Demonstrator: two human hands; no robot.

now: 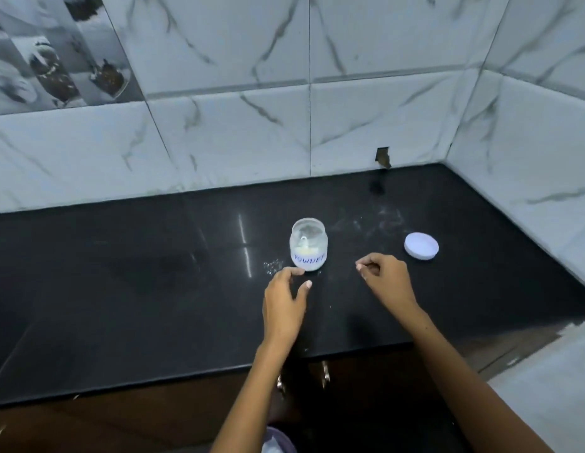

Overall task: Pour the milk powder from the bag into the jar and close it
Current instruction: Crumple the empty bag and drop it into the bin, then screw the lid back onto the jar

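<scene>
Jar (308,245) is the main thing here, sitting upright and uncapped on the black countertop (121,289), roughly mid-counter. Going from the near edge outward: two bare forearms reach in over the front edge of the counter, above dark wood cabinet fronts with a couple of metal handles (324,373). The left hand (284,305) hangs just in front of the jar, fingers loosely spread and curved, fingertips right at the jar's base, thumb out to the side, not wrapped around anything. The right hand (387,279) is off to the jar's right, fingers curled in; can't tell if it's pinching anything. The jar is clear glass with a little white powder in the bottom and blue lettering on the front. Small spill of white specks (272,266) just left of it. The white lid (421,245) lies flat on the counter, well apart to the right. More faint powder dust (379,222) smeared behind that. At the back, marble-look wall tiles (252,132) with a small broken notch (383,157) at the bottom.
</scene>
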